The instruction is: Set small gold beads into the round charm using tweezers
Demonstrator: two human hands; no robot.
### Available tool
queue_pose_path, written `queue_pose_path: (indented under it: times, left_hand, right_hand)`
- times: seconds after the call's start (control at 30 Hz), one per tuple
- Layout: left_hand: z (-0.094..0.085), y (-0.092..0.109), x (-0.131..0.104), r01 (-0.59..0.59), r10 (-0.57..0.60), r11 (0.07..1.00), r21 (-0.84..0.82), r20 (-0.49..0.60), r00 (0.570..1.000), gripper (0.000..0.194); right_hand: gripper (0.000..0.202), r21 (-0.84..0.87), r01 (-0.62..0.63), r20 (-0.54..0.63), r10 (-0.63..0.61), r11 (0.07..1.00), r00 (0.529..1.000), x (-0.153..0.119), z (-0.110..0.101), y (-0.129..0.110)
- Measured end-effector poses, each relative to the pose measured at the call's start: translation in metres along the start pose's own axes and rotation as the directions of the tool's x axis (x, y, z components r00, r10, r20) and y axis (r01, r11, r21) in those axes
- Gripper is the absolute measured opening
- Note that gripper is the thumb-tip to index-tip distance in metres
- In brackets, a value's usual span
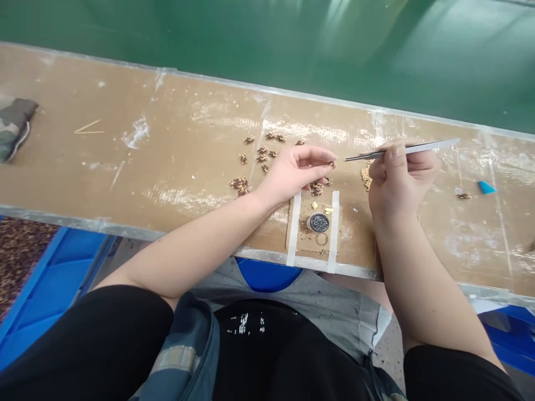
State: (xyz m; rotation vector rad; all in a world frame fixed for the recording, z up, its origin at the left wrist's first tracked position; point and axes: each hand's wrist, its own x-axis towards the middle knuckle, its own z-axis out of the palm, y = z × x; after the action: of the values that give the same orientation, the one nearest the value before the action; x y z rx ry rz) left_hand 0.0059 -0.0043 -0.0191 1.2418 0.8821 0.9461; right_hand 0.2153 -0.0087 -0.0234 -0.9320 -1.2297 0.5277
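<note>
My left hand [298,170] is closed, its thumb and fingertips pinching a small brown-and-gold piece [331,165]. In my right hand [399,172] is a pair of metal tweezers [430,147], its dark tips pointing left, a short gap from that piece. Below the left hand lies a little heap of similar brown-and-gold pieces [316,188]. A small round pot with dark contents [319,223] stands between two strips of white tape [295,228] near the table's front edge. Partly behind the right hand is a patch of tiny gold pieces [365,176].
More brown-and-gold pieces [262,151] lie scattered left of the hand, with another heap [239,185]. A blue piece [486,187] sits at right. Thin sticks [88,132] and a camouflage cloth [14,125] lie at left. A blue crate [62,278] stands below the table [188,117].
</note>
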Motion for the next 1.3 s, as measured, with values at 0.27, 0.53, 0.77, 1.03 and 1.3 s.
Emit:
queue_pose_path:
  times: [0.27, 0.53, 0.77, 1.03, 1.3]
  left_hand:
    - [0.004, 0.005, -0.004, 0.059, -0.059, 0.998, -0.013, 0.005, 0.998, 0.02]
    - [0.002, 0.001, -0.002, 0.034, -0.033, 0.999, -0.035, 0.03, 0.999, 0.023]
    - [0.003, 0.004, -0.003, 0.04, -0.04, 0.998, -0.039, 0.017, 0.999, 0.025]
    - [0.007, 0.0, -0.001, 0.041, -0.044, 0.995, -0.088, -0.03, 0.999, 0.025]
    - [0.009, -0.003, -0.001, -0.007, 0.001, 0.996, -0.093, -0.065, 0.998, 0.025]
  right_hand:
    - [0.036, -0.223, -0.037, 0.091, 0.059, 0.974, 0.994, -0.006, -0.009, 0.004]
    - [0.037, -0.27, -0.049, 0.09, 0.076, 0.962, 0.993, -0.007, -0.013, 0.009]
    - [0.039, -0.251, -0.081, 0.071, 0.101, 0.965, 0.992, -0.007, -0.009, 0.004]
    - [0.041, -0.237, -0.037, 0.004, 0.039, 0.971, 0.999, -0.01, 0.005, -0.01]
    - [0.037, -0.31, -0.049, 0.051, 0.068, 0.95, 0.996, -0.012, -0.006, 0.006]
